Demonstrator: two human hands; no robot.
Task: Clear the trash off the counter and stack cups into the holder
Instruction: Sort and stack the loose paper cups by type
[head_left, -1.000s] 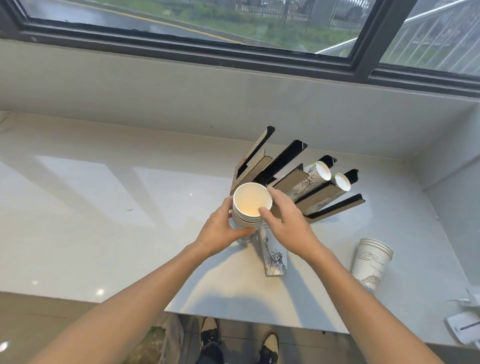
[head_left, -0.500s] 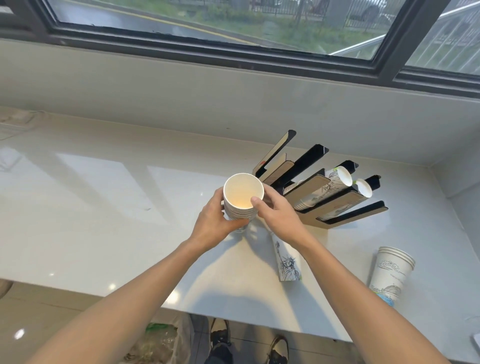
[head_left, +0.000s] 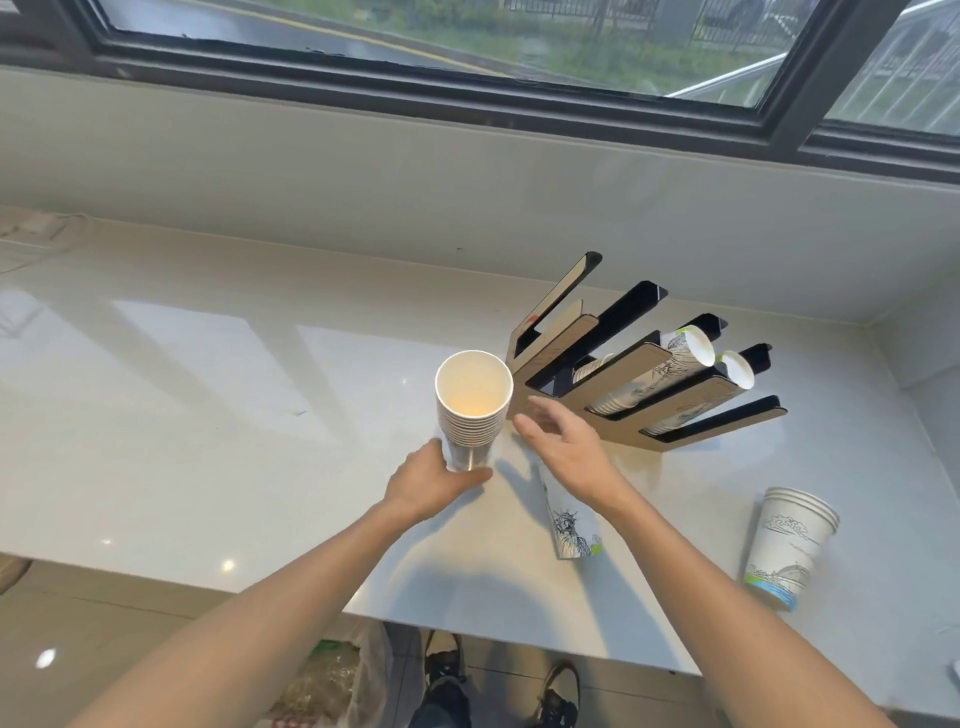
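Note:
My left hand (head_left: 434, 480) grips the base of an upright stack of plain white paper cups (head_left: 471, 410), mouth up, just left of the cup holder (head_left: 644, 379). The holder is a slanted rack of black and cardboard slots; two of its slots hold printed cups (head_left: 675, 358). My right hand (head_left: 566, 449) hovers open beside the stack, fingers spread, touching nothing. Beneath that hand a printed stack of cups (head_left: 569, 527) stands on the counter, partly hidden. Another printed cup stack (head_left: 787, 548) stands at the right.
The white counter (head_left: 208, 415) runs left, with its front edge near me and a wall and window behind. Below the edge I see a trash bag (head_left: 327, 680) and my shoes on the floor. The counter's right end meets a side wall.
My right hand has let go of the white cup stack and opened. My left hand has slid down to the stack's base. The view has shifted so the holder sits further right.

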